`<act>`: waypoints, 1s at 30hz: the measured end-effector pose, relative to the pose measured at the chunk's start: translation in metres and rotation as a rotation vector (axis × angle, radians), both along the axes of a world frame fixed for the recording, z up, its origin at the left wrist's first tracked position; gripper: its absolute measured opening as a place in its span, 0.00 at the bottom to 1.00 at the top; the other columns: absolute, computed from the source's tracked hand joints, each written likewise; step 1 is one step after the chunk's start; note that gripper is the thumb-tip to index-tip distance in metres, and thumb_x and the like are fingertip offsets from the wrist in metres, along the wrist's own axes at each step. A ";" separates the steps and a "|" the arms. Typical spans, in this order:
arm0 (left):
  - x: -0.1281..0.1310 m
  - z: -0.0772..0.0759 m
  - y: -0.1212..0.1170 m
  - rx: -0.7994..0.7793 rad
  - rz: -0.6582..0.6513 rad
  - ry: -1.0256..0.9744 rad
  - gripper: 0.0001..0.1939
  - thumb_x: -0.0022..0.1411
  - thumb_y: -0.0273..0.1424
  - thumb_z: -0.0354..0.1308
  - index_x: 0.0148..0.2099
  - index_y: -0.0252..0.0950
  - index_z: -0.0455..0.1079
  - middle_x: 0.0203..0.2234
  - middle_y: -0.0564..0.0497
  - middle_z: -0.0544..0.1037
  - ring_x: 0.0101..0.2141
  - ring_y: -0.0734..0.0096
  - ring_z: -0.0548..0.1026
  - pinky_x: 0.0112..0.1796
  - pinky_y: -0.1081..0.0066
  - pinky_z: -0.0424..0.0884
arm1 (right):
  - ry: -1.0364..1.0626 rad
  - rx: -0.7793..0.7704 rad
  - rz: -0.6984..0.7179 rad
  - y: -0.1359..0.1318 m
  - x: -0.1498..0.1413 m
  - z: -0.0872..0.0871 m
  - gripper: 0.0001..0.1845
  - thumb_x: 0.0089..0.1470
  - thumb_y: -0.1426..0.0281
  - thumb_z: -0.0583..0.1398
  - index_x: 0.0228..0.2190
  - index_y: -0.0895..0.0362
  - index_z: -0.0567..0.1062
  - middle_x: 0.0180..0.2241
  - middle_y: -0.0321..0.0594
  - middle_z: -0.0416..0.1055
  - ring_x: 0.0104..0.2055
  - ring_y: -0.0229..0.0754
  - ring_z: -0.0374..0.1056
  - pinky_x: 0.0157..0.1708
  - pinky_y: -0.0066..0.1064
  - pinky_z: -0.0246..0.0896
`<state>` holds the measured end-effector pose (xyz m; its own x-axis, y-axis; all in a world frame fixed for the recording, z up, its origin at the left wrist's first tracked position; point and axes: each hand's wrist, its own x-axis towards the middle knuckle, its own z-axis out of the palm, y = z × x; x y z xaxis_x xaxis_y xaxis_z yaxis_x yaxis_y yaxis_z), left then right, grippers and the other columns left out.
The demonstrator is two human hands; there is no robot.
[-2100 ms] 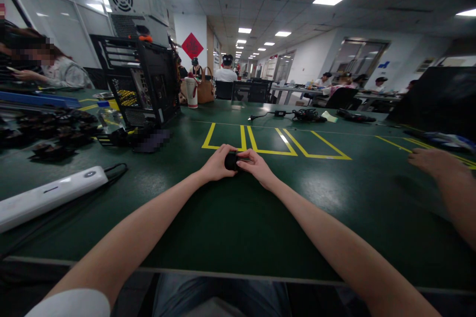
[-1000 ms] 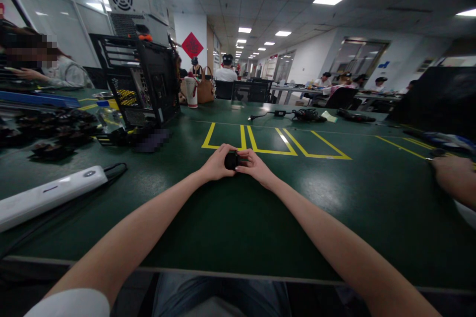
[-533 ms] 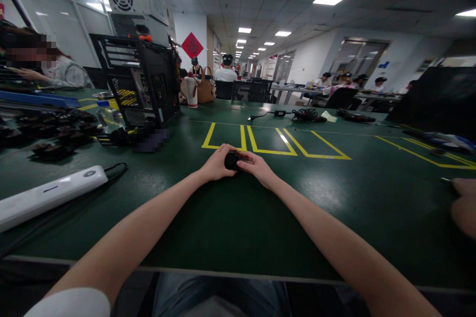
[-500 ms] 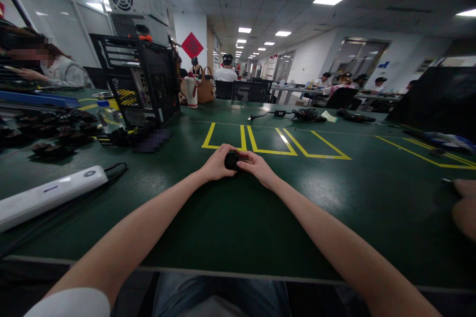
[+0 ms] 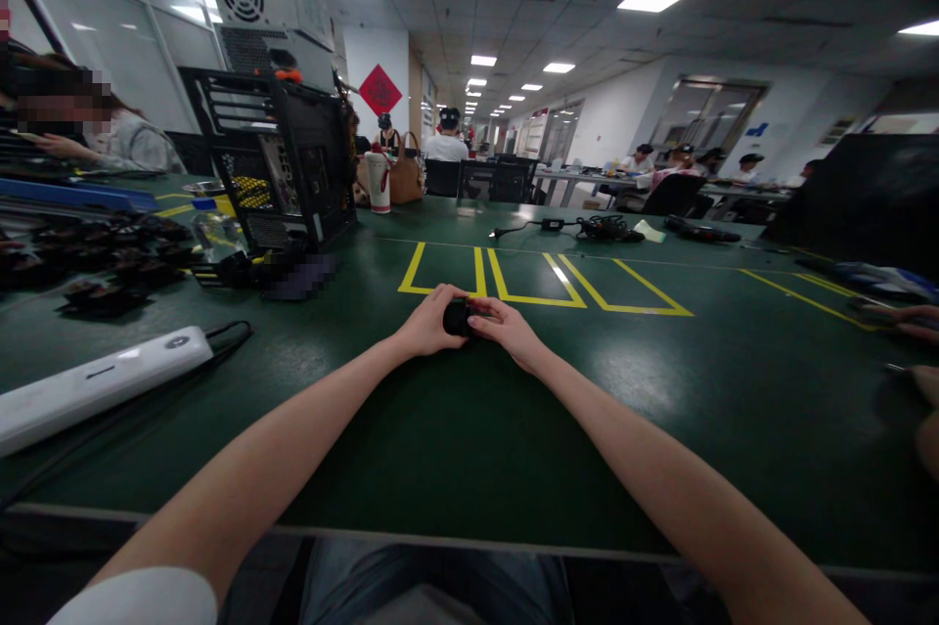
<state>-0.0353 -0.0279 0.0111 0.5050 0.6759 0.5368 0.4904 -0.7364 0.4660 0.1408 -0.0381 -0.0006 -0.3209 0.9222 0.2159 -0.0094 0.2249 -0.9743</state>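
Observation:
A small black rounded object [image 5: 456,318] is between my two hands, low over the green tabletop [image 5: 469,449] or resting on it; I cannot tell which. My left hand [image 5: 431,322] curls around its left side, thumb in front and fingers behind. From the other side my right hand [image 5: 505,327] grips it with thumb and fingertips. The fingers cover much of the object, so its exact kind does not show. Just beyond the hands, yellow tape outlines [image 5: 539,298] mark the table.
A white power strip [image 5: 110,380] with a black cable lies at left. Behind it are black parts [image 5: 110,258], a bottle [image 5: 218,232] and an open computer case [image 5: 283,156]. A coiled black cable [image 5: 605,227] lies farther back. Another person's hand [image 5: 925,390] is at the right edge.
My hands and the black object stay nearly still. At the right edge, the other person's hands have shifted, and a second hand now shows farther back.

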 end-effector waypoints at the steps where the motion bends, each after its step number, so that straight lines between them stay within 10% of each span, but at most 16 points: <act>1: 0.000 0.000 0.000 -0.004 0.001 0.002 0.28 0.41 0.30 0.61 0.46 0.38 0.57 0.39 0.50 0.63 0.40 0.65 0.65 0.41 0.64 0.65 | -0.003 -0.013 0.012 0.000 0.000 0.000 0.20 0.42 0.68 0.61 0.40 0.55 0.66 0.42 0.40 0.64 0.41 0.39 0.64 0.45 0.40 0.58; 30: 0.001 0.003 -0.002 -0.026 0.003 0.000 0.28 0.40 0.29 0.61 0.46 0.38 0.57 0.39 0.50 0.63 0.40 0.64 0.66 0.41 0.63 0.65 | 0.004 0.059 -0.009 -0.005 -0.002 0.003 0.15 0.41 0.69 0.61 0.34 0.54 0.67 0.38 0.37 0.65 0.38 0.37 0.65 0.44 0.37 0.59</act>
<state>-0.0344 -0.0301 0.0140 0.5030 0.6912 0.5188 0.4927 -0.7225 0.4850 0.1388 -0.0430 0.0025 -0.3113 0.9108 0.2711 -0.0111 0.2817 -0.9594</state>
